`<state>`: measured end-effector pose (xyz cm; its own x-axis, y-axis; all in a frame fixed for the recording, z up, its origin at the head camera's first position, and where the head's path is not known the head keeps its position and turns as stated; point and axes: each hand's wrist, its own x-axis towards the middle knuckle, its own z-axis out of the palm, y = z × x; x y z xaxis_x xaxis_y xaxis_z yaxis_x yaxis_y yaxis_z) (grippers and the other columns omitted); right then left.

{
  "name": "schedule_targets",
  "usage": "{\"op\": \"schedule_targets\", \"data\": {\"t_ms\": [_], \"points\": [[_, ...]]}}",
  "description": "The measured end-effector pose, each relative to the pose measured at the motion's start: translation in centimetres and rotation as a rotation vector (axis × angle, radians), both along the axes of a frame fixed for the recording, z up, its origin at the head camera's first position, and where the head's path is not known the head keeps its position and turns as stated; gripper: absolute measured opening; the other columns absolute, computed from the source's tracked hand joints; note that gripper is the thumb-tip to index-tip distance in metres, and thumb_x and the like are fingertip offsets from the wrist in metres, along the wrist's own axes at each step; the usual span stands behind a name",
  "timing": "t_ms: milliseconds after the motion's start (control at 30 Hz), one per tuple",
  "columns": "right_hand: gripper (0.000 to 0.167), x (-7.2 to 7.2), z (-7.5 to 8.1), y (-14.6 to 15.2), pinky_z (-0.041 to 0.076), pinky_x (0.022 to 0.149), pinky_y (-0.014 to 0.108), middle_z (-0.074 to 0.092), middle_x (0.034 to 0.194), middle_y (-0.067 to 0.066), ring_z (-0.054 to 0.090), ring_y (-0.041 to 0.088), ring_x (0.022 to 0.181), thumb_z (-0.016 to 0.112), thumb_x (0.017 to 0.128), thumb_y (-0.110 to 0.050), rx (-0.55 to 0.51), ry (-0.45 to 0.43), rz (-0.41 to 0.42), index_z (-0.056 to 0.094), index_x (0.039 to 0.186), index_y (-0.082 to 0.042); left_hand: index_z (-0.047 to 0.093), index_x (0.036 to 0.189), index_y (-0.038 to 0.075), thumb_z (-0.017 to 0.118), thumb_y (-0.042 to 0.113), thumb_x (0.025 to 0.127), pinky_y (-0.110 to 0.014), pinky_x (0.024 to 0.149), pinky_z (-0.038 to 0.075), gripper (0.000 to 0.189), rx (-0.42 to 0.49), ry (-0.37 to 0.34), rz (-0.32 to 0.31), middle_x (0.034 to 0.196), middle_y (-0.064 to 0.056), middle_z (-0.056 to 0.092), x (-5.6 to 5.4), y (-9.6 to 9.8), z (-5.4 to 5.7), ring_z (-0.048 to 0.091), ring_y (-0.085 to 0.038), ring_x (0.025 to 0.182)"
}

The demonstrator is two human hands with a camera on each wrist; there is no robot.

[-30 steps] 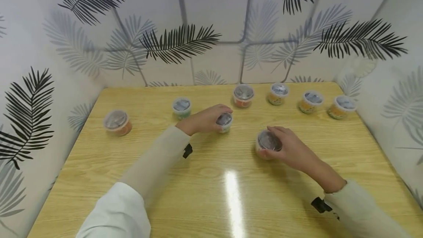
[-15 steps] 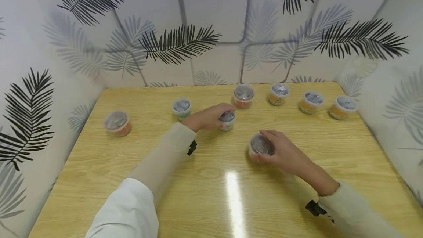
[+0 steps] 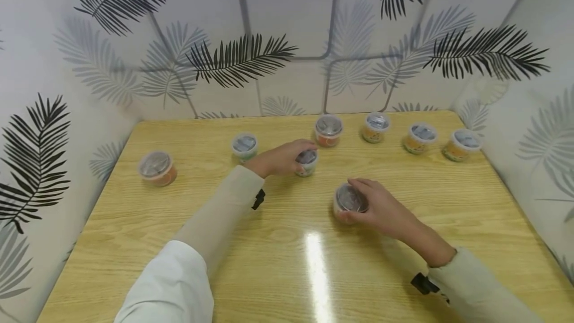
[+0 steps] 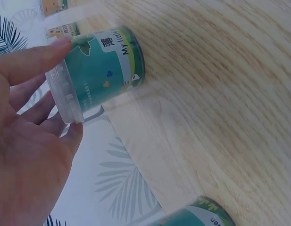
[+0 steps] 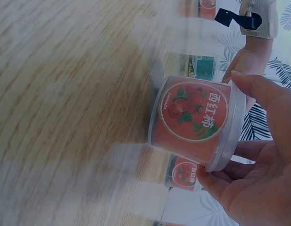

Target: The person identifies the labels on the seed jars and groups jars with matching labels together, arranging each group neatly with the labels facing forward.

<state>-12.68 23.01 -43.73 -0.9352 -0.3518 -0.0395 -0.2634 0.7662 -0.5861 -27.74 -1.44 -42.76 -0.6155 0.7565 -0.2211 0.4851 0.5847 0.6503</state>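
My left hand grips the lid of a small clear plastic tub with a teal label, thumb on one side and fingers on the other. The tub stands upright on the table, mid-back in the head view. Nearer and to the right, my right hand holds a wider lidded tub by its lid rim. Its red label shows tomatoes. In the head view this tomato tub stands upright, its right side covered by the fingers.
Along the back of the wooden table stand a green tub, a red tub and three orange-labelled tubs. Another red tub sits at the left. Leaf-patterned walls enclose the back and sides.
My right hand has shifted left and slightly toward me with the tomato tub. The left hand and teal tub have moved a little right and away. The other tubs stay put.
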Motion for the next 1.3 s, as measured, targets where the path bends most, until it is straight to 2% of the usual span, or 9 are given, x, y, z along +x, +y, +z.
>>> {"op": "schedule_targets", "data": {"t_ms": [200,367,533,667,767,1000,1100,1200,1300], "points": [[0.087,0.2,0.1,0.1,0.042,0.091,0.048,0.039,0.138,0.019,0.037,0.036,0.124,0.070,0.077,-0.051,-0.003,-0.013,-0.010,0.037,0.141,-0.004,0.033,0.144,0.015,0.067,0.012,0.084,-0.042,0.109,0.023,0.069,0.013,0.057,-0.012,0.153,-0.008,0.015,-0.6,-0.6,-0.2,0.016,-0.024,0.138],[0.088,0.3,0.3,0.3,0.040,0.093,0.049,0.039,0.139,0.017,0.037,0.035,0.126,0.069,0.076,-0.055,-0.020,-0.018,-0.019,0.037,0.141,-0.004,0.033,0.144,0.016,0.068,0.021,0.086,-0.043,0.109,0.023,0.068,0.049,0.103,0.012,0.153,-0.007,0.013,-0.2,-1.2,0.7,0.013,-0.023,0.139],[0.086,0.7,0.9,0.5,0.038,0.096,0.051,0.039,0.141,0.014,0.036,0.033,0.127,0.071,0.076,-0.050,-0.128,-0.020,-0.024,0.037,0.141,-0.006,0.040,0.140,0.010,0.059,0.021,0.092,-0.038,0.109,0.024,0.053,0.141,0.189,0.002,0.152,-0.007,0.020,1.5,-2.0,1.1,0.016,-0.019,0.138],[0.082,0.9,1.4,0.5,0.040,0.095,0.050,0.041,0.140,0.011,0.040,0.030,0.125,0.071,0.078,-0.047,-0.194,0.000,-0.012,0.037,0.141,-0.007,0.044,0.136,0.006,0.055,0.017,0.095,-0.036,0.107,0.028,0.044,0.246,0.269,0.009,0.148,-0.008,0.029,3.7,-2.6,0.5,0.024,-0.019,0.135],[0.079,1.1,1.7,0.6,0.038,0.098,0.046,0.040,0.140,0.008,0.041,0.026,0.125,0.071,0.079,-0.044,-0.264,-0.012,-0.005,0.036,0.142,-0.009,0.043,0.136,0.003,0.054,0.016,0.095,-0.036,0.102,0.036,0.045,0.355,0.267,0.019,0.145,-0.011,0.033,5.5,-2.9,-0.1,0.028,-0.017,0.133],[0.065,2.1,3.1,-0.2,0.032,0.104,0.030,0.037,0.143,0.008,0.033,0.020,0.131,0.068,0.086,-0.015,-0.582,-0.059,0.087,0.036,0.142,-0.011,0.035,0.141,0.011,0.053,0.023,0.096,-0.034,0.098,0.040,0.050,0.557,0.031,0.084,0.141,-0.002,0.038,10.5,-3.0,-0.4,0.037,-0.012,0.126],[0.063,2.8,3.9,-0.7,0.032,0.103,0.025,0.033,0.145,0.014,0.030,0.022,0.133,0.063,0.087,-0.001,-0.733,-0.072,0.170,0.033,0.143,-0.006,0.031,0.142,0.010,0.053,0.017,0.096,-0.039,0.099,0.039,0.052,0.658,-0.098,0.122,0.142,-0.002,0.034,12.8,-3.0,0.0,0.036,-0.020,0.127],[0.063,3.5,4.5,-1.3,0.034,0.102,0.025,0.028,0.146,0.018,0.028,0.025,0.133,0.057,0.088,0.007,-0.878,-0.089,0.254,0.029,0.144,-0.001,0.026,0.142,0.005,0.052,0.010,0.095,-0.047,0.100,0.037,0.054,0.804,-0.236,0.121,0.144,-0.009,0.029,15.0,-3.0,0.3,0.033,-0.032,0.127],[0.063,4.1,4.8,-1.8,0.033,0.103,0.027,0.025,0.147,0.020,0.026,0.026,0.134,0.054,0.089,0.008,-1.004,-0.092,0.331,0.025,0.144,0.003,0.022,0.142,0.004,0.056,0.013,0.094,-0.047,0.100,0.037,0.059,0.925,-0.304,0.106,0.144,-0.011,0.026,16.9,-2.8,0.6,0.032,-0.036,0.127]]}}
